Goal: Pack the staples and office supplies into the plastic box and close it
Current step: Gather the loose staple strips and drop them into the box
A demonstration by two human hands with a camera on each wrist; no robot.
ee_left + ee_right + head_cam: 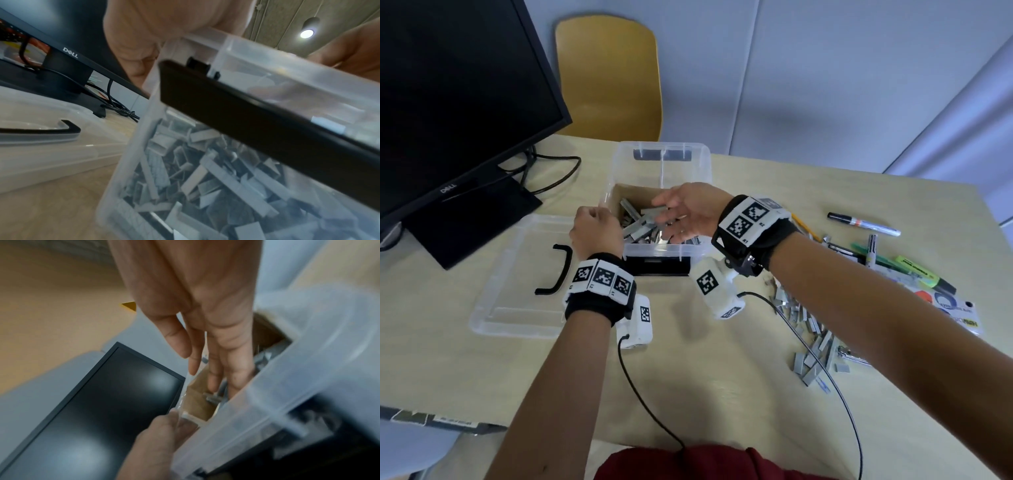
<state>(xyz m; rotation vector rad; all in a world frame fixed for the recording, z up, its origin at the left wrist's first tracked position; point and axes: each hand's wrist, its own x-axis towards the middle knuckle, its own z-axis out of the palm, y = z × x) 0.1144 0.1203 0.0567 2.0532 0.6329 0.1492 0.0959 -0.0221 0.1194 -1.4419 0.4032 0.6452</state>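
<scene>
Although many staple strips (pixel 643 222) are already heaped inside the plastic box (pixel 698 154), which stands on the worktop (pixel 722 377) in front of the person, a scattered pile of staples (pixel 811 329) and the pens and highlighter (pixel 924 275) remain to its right, and the lid (pixel 517 274) lies off to its left. The box's near-left rim is gripped by the left hand (pixel 594 228). The right hand (pixel 685 212) is held over the opening, fingers loosely extended, nothing visibly clasped.

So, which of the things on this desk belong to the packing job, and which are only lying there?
For the job:
- plastic box
- lid
- loose staples
- marker
- highlighter

Just lying about:
- monitor
- yellow chair
</scene>
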